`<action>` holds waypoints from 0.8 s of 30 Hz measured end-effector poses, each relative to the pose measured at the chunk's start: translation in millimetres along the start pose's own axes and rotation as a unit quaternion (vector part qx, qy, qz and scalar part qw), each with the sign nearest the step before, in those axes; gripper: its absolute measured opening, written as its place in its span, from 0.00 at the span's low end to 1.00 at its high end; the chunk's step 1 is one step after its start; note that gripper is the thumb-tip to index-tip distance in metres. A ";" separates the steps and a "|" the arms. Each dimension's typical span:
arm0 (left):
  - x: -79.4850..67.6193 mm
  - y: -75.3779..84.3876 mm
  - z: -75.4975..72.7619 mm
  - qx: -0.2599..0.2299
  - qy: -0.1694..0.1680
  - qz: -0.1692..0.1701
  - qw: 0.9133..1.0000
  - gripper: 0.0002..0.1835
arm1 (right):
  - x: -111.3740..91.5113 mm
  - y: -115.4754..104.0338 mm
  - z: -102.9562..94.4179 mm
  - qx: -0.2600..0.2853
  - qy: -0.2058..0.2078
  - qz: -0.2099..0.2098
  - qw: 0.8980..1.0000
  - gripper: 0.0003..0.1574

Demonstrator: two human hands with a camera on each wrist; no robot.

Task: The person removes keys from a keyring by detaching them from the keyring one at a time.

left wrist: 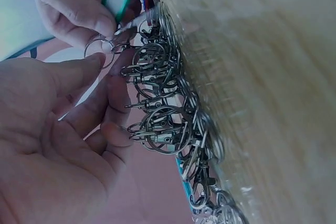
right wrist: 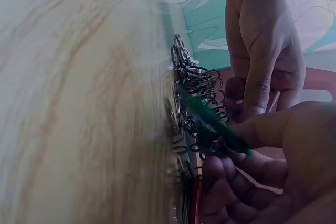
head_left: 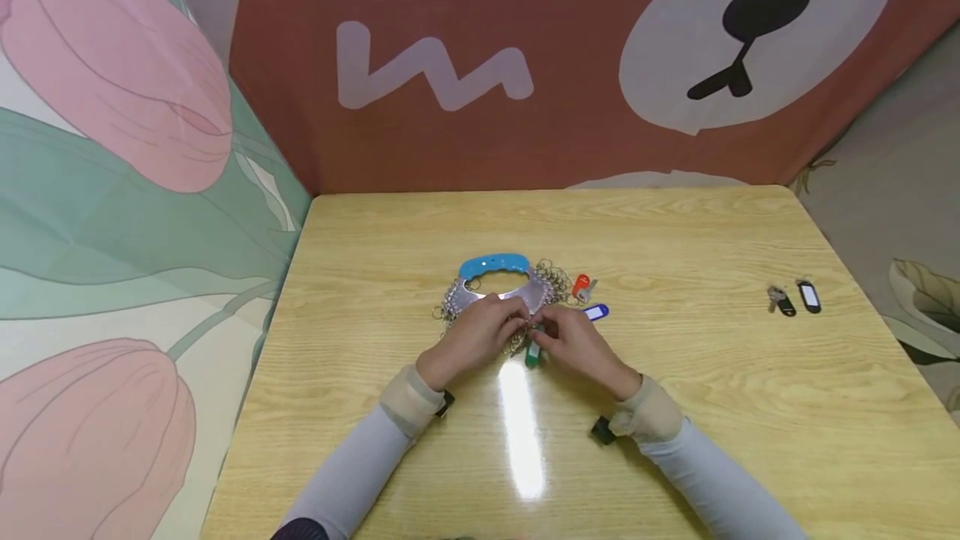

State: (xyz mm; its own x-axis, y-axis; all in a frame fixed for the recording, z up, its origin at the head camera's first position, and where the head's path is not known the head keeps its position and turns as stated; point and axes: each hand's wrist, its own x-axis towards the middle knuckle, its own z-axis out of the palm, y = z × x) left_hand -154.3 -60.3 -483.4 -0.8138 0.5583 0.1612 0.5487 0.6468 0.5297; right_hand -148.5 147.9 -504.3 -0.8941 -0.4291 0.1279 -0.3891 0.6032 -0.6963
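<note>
A large key holder with a blue handle (head_left: 493, 263) and a silver metal plate (head_left: 537, 290) lies on the table, its edge hung with many small clasps and split rings (left wrist: 163, 129). At its near edge, my left hand (head_left: 474, 336) pinches one split ring (left wrist: 86, 51) between thumb and finger. My right hand (head_left: 581, 346) meets it there, thumb and fingers gripping a green key tag (head_left: 533, 354) close to that ring. In the right wrist view the green tag (right wrist: 212, 121) slants across the clasps, blurred. Fingers partly hide where tag and ring meet.
Right of the holder lie a red key tag (head_left: 581, 285) with a key (head_left: 588, 292) and a blue tag (head_left: 597, 312). Farther right are a black tag with keys (head_left: 784, 305) and another black tag (head_left: 809, 296). A printed cloth (head_left: 450, 140) hangs behind the wooden table (head_left: 375, 223).
</note>
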 end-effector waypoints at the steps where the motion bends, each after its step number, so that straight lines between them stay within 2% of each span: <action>1: 0.0 -0.3 0.1 -0.002 -0.001 -0.003 1.000 0.05 | -0.1 0.1 0.0 -0.001 0.003 0.000 1.000 0.03; 6: 0.5 -3.1 2.2 -0.026 -0.005 -0.016 1.000 0.05 | 0.1 0.5 -0.7 0.007 0.015 0.004 1.000 0.02; 10: 1.7 -5.1 4.0 -0.105 -0.013 -0.047 0.993 0.04 | 1.2 0.6 -2.0 0.016 0.015 0.012 1.000 0.02; 12: 2.3 -5.5 4.1 -0.173 -0.017 -0.075 0.982 0.03 | 1.7 0.4 -2.7 0.020 0.016 0.017 1.000 0.02; 14: 3.0 -5.5 3.9 -0.235 -0.019 -0.101 0.966 0.04 | 2.0 -0.2 -3.5 0.024 0.019 0.020 0.999 0.02; 16: 3.8 -5.7 3.7 -0.276 -0.015 -0.117 0.954 0.05 | 2.3 -0.9 -4.2 0.026 0.020 0.022 0.999 0.02; 17: 4.4 -5.7 3.3 -0.286 -0.012 -0.119 0.951 0.06 | 2.4 -1.4 -4.3 0.027 0.020 0.023 0.999 0.02; 19: 6.0 -5.1 2.4 -0.293 -0.007 -0.118 0.949 0.06 | 2.5 -2.4 -4.9 0.027 0.019 0.023 0.999 0.02; 24: 8.9 -3.1 1.5 -0.273 0.005 -0.103 0.956 0.07 | 3.1 -3.1 -4.7 0.025 0.017 0.016 0.999 0.04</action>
State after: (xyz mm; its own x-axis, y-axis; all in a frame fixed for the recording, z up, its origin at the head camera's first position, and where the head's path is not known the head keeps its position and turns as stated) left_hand -162.9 -56.6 -484.9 -0.8970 0.4419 0.0135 0.1973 0.3729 0.9067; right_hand -151.1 147.8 -498.4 -0.9134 -0.3862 0.1288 -0.3496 0.5818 -0.7344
